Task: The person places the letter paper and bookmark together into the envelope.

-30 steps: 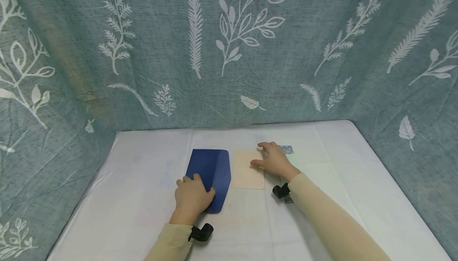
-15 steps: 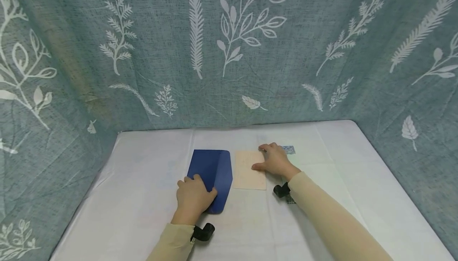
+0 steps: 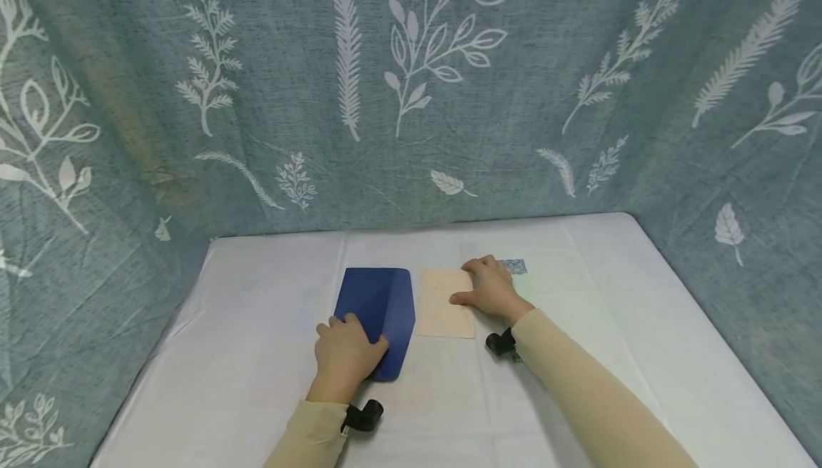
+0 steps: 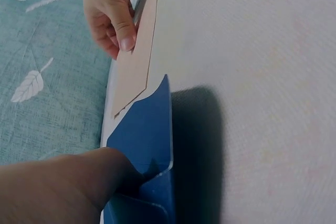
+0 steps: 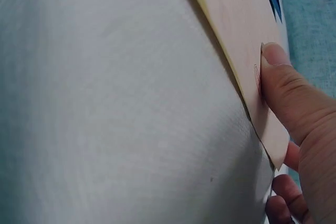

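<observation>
My left hand [image 3: 347, 358] gripped a blue envelope [image 3: 399, 314] at the white desk [image 3: 250, 311]. My right hand [image 3: 493, 291] pinched the pale card [image 3: 442, 314] just beside it.

Narrow gap between envelope [image 3: 385, 304] and card [image 3: 440, 311]

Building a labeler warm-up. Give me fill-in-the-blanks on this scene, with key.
1. The envelope held by the left hand is ____ in colour.
2. The right hand holds the peach card, its ____ on the upper face in the right wrist view.
3. In the head view, the envelope lies to the card's ____.
4. The tablecloth is ____.

Missing words: blue; thumb; left; white.
</observation>
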A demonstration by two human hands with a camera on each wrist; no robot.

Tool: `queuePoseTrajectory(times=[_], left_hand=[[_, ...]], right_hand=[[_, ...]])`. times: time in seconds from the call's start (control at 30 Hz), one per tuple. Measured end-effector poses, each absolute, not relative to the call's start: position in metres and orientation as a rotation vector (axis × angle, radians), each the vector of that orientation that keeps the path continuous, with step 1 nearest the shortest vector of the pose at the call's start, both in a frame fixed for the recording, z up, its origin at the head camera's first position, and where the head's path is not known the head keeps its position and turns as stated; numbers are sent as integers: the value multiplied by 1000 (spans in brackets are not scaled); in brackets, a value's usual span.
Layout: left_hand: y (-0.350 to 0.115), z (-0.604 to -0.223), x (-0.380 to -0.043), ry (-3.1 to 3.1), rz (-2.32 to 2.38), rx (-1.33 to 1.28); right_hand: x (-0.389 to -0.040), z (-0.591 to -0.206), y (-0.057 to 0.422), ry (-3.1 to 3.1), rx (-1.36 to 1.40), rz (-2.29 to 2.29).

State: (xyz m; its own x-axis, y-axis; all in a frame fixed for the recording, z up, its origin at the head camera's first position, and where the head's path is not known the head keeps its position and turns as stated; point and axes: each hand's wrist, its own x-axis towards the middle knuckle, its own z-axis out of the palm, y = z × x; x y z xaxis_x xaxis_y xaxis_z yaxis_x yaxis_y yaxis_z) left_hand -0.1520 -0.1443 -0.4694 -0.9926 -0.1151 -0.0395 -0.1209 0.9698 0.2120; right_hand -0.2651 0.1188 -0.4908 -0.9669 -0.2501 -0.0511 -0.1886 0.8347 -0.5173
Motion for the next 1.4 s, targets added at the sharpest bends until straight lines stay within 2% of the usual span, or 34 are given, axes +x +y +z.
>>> queuePoseTrajectory(times=[0.83, 1.4], left_hand=[[-145, -473, -154, 3102, 332, -152], [-144, -474, -153, 3078, 319, -162]], right_hand=[[-250, -491, 107, 2962, -266, -945], [-228, -489, 116, 2815, -246, -1374]])
